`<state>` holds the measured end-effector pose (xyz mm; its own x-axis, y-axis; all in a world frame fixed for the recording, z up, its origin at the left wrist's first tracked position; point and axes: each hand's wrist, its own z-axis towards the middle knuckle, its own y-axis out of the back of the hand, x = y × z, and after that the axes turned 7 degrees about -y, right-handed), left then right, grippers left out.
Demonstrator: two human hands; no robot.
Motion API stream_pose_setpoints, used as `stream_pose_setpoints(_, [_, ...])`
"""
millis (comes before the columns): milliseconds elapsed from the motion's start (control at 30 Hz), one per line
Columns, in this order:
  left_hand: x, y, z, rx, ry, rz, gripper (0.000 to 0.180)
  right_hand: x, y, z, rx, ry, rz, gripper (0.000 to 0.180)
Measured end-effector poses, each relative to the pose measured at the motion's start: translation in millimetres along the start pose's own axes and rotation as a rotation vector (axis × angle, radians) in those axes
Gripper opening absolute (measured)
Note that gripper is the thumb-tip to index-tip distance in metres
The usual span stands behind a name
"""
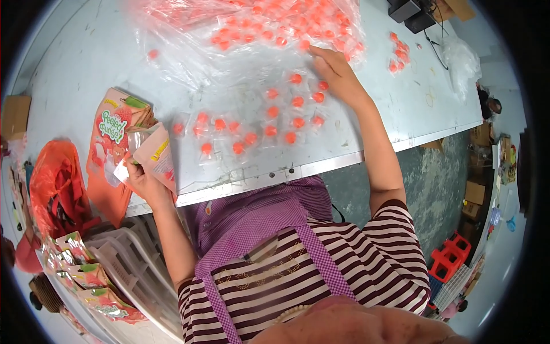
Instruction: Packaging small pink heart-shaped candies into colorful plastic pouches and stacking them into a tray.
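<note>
Left hand: the left hand (140, 178) grips an open pouch (157, 155) at the near edge of the table (74, 86), fingers closed around its lower part, mouth turned toward the sweets.
Right hand: the right hand (335, 71) lies flat and spread on the table, fingertips at the near edge of the big clear bag (252, 28); it presses on small wrapped pieces rather than pinching one — whether a sweet sits under the palm I cannot tell.
Sweets: small clear packets, each with a round orange-red centre (272, 112), lie loose on the table between the pouch and the right hand, near the pouch but not touching it.
Supply: the clear bag, far side of the table from the pouch, holds many more of the same orange-red pieces; a few more (398, 51) lie well to the right of it.
Done, by my reading: filled or flat pouches (86, 275) sit in a white crate (132, 264) below the table, left of the pouch in hand — some work looks finished.
Left, by my reading: a stack of flat pouches (112, 132) lies just left of the held one, and the loose sweets and full bag suggest much remains.
Look of the pouch: pink-orange, glossy, with green at the top and a fruit picture.
</note>
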<state>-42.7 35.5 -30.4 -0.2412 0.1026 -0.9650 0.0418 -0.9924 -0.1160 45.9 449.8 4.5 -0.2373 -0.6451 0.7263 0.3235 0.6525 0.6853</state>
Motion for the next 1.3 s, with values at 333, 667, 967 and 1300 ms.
stream_pose_setpoints(333, [-2.7,0.5,-0.7,0.025,-0.026,-0.027,0.009,39.7,-30.8,-55.4,0.226,0.355,-0.349,0.069])
stream_pose_setpoints(667, [-4.0,-4.2,-1.5,0.006,-0.029,-0.014,0.005,64.3,-45.7,-65.2,0.313,0.42,-0.439,0.085])
stream_pose_setpoints(967, [-7.3,-5.9,-3.0,0.018,-0.015,0.025,0.005,61.6,-52.7,-63.8,0.148,0.449,-0.307,0.078])
stream_pose_setpoints(1300, [-17.2,-19.1,-6.5,0.083,-0.08,0.122,0.01,53.4,-69.0,-62.4,0.088,0.574,-0.388,0.046])
